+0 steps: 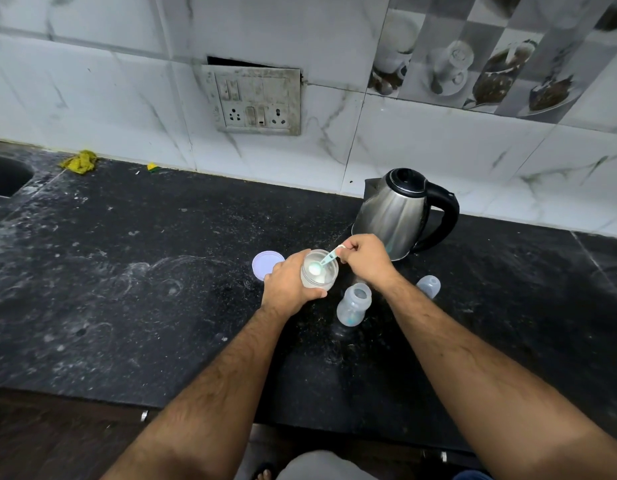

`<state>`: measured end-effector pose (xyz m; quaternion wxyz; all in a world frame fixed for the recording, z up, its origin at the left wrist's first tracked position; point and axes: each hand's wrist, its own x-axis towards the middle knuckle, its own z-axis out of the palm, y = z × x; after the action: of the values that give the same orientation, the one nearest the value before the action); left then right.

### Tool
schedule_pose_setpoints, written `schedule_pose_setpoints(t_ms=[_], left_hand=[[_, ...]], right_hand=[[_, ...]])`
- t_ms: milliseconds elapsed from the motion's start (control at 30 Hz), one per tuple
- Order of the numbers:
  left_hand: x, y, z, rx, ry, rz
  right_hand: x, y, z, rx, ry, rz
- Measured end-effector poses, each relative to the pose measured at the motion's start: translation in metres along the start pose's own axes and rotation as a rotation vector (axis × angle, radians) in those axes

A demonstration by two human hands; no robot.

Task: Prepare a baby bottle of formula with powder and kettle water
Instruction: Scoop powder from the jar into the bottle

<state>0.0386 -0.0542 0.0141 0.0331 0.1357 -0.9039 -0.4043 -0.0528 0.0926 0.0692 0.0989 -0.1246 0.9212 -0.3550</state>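
My left hand [289,283] grips a clear jar of white powder [321,278] on the black counter. Pinched in my right hand [364,258] is a pale blue scoop [327,260]; its bowl, heaped with white powder, sits inside the jar's mouth. The open, uncapped baby bottle [353,304] stands just right of the jar, below my right wrist. Its cap with the teat [429,286] lies further right. A steel kettle [400,211] with a black handle stands behind my right hand. The jar's round lilac lid [265,264] lies flat left of the jar.
A wall socket plate [255,100] is on the tiled wall behind. A sink [4,176] is at the far left, with a yellow cloth [80,161] near the wall. The counter's front edge [133,401] runs below my forearms.
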Motion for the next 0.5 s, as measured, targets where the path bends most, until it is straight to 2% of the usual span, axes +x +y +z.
schedule_pose_setpoints(t_ms=[367,500], left_hand=[[0.003,-0.002,0.002,-0.043,-0.001,-0.013],[0.007,-0.014,0.003,-0.126,-0.002,-0.083]], right_hand=[[-0.011,0.009,0.007,0.279,0.070,0.126],[-0.014,0.010,0.003,0.384,0.076,0.203]])
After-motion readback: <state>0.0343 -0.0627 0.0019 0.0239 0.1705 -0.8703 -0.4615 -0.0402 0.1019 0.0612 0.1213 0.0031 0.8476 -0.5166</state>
